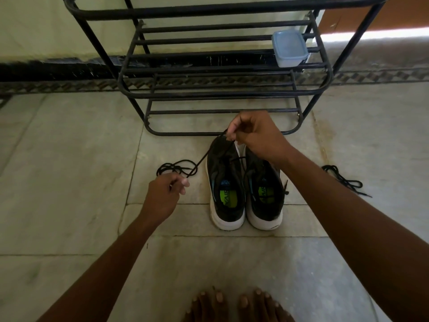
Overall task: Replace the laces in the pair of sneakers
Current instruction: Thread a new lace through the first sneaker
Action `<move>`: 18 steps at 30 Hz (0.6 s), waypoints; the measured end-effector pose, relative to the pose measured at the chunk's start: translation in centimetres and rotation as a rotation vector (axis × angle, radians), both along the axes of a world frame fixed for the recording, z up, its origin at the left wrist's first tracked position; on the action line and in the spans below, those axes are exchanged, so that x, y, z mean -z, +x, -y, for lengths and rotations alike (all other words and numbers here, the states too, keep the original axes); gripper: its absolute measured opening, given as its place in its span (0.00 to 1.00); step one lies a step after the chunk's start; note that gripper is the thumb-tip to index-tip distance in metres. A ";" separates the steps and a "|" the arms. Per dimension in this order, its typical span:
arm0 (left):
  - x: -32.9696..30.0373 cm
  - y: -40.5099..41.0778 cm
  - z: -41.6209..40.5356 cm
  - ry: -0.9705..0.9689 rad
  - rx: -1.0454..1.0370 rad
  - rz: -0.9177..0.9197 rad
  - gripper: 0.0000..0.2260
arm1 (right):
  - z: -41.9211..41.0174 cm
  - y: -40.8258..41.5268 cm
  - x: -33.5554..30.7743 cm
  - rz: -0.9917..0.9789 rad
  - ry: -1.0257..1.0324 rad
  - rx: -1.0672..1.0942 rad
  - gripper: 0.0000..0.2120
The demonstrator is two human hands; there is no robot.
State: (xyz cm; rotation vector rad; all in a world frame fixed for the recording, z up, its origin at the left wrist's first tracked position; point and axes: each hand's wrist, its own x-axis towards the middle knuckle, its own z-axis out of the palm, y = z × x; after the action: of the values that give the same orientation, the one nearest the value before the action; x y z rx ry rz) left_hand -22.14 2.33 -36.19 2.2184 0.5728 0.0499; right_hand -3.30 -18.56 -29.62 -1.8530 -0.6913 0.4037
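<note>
Black lace [210,151] stretched between left hand [166,190] and right hand [253,133], both grips pinching it | over left sneaker [224,182] on floor | step: likely threading toe eyelets | next: feed tip through.

I see a black metal shoe rack [222,94] standing against the pale wall [46,26]. On one of its shelves, toward the right, sits a lidded translucent blue plastic container [289,48]. The floor [69,159] is pale stone tile with a patterned border strip [380,76].
</note>
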 end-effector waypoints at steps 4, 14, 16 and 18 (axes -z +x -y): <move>-1.2 0.4 1.4 0.123 -0.072 0.003 0.11 | 0.0 -0.6 0.9 0.264 -0.274 0.123 0.04; -2.8 6.2 3.9 -0.373 -0.175 0.129 0.08 | 0.0 -4.0 3.6 0.115 -0.773 -0.075 0.12; -2.3 7.4 4.4 -0.389 -0.182 0.142 0.09 | -0.2 -4.2 4.1 0.125 -0.732 0.000 0.09; -2.0 8.1 4.8 -0.395 -0.187 0.182 0.10 | -0.1 -4.2 4.4 0.121 -0.689 0.049 0.05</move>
State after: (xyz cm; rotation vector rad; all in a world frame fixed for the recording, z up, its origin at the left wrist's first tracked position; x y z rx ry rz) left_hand -14.08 -2.48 -34.20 1.7529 0.6271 0.2150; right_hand -7.50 -18.42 -34.01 -2.5558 -0.6291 0.5456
